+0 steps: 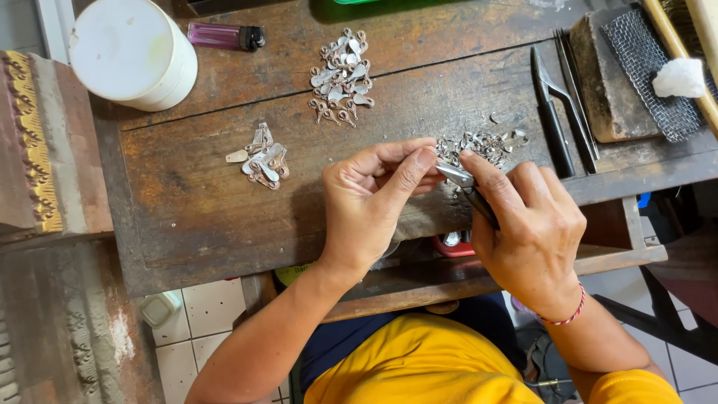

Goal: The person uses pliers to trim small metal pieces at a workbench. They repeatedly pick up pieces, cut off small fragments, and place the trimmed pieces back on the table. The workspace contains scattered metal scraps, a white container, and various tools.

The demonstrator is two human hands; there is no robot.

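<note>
My left hand [378, 202] pinches a small metal piece between thumb and fingers; the piece itself is hidden by the fingertips. My right hand [527, 228] grips small pliers [462, 182] whose silver jaws meet the left fingertips. Just beyond the jaws lies a loose pile of small metal pieces [482, 144]. Two more heaps of the same pinkish-silver pieces rest on the wooden workbench [209, 217]: one at the left [263, 158] and a larger one farther back [342, 75].
A white round tub [133, 52] and a purple lighter [224, 35] stand at the back left. Black shears [552, 112] lie at the right beside a block covered with wire mesh [643, 71] and a white cotton wad [679, 77]. A carved gilded frame [34, 142] borders the left.
</note>
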